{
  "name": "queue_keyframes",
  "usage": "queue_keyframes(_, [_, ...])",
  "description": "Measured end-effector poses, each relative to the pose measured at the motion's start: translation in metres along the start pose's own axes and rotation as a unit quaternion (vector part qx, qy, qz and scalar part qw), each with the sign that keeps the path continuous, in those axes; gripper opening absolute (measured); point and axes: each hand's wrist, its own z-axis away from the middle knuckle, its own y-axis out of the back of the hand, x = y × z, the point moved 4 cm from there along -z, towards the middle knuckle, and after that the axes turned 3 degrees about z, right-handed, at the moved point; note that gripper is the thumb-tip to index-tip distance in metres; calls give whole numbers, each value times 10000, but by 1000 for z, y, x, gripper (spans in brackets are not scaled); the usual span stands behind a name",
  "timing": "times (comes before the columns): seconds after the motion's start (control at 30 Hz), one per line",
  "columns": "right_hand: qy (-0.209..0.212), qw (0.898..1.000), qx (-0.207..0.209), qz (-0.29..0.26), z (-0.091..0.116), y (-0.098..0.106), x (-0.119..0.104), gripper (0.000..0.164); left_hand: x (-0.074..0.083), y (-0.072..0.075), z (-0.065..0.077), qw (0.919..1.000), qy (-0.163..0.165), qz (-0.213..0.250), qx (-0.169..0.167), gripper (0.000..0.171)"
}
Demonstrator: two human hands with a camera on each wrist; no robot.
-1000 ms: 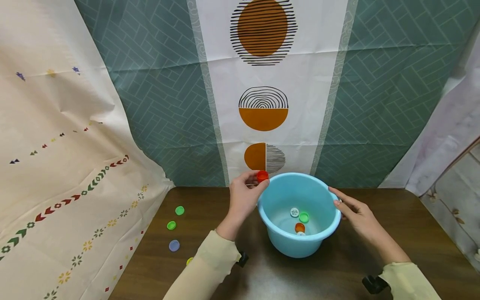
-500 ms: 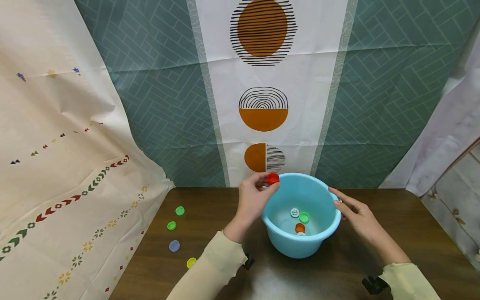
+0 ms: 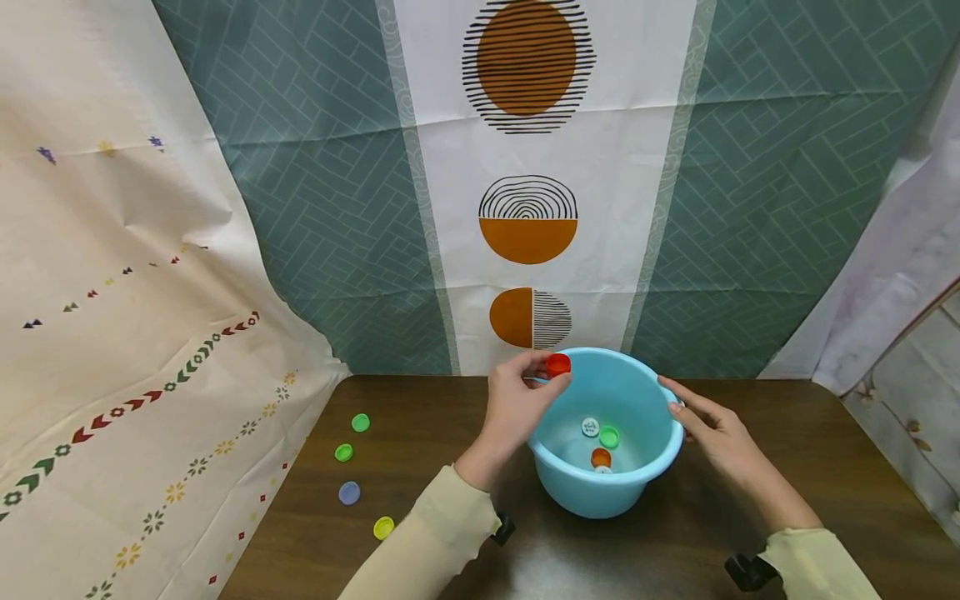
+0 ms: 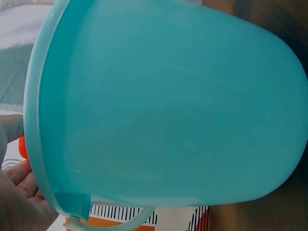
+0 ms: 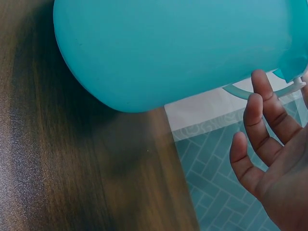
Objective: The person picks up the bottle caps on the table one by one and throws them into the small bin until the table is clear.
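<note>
My left hand point(image 3: 516, 408) pinches a red bottle cap point(image 3: 558, 364) between thumb and fingers at the left rim of a light blue bucket point(image 3: 592, 492). In the left wrist view, the bucket wall point(image 4: 173, 106) hides most of the red cap point(image 4: 23, 147). My right hand point(image 3: 712, 429) rests its index finger and thumb on the bucket's right rim. Its other fingers point(image 5: 255, 120) extend loosely beside the outer wall in the right wrist view. Inside the bucket lie a white cap point(image 3: 590, 427), a green cap point(image 3: 609, 437), an orange cap point(image 3: 601, 457) and a partly hidden white one.
On the left of the brown wooden table point(image 3: 442, 417) lie two green caps, one point(image 3: 361, 422) behind the other point(image 3: 343, 452), a bluish cap point(image 3: 349, 492) and a yellow cap point(image 3: 383, 527). Patterned cloths hang behind and at both sides. A curved handle point(image 5: 240, 91) hangs on the bucket's far side.
My left hand has carried the red cap rightward and slightly down, from left of the bucket to over its left rim. The yellow cap has come into fuller view. My right hand stays put.
</note>
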Motion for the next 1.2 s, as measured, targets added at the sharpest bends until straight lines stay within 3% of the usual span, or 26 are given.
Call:
queue_keyframes(0.73, [50,10000,19,0,0,0,1,47,2,-1,1,9999,71,-91,-108,33])
queue_keyframes(1.0, [13,10000,32,-17,0,-1,1,48,-2,2,3,9985,497,-218,-100,45])
queue_keyframes(1.2, [49,10000,32,15,0,0,2,47,-3,3,2,9985,493,-231,-28,46])
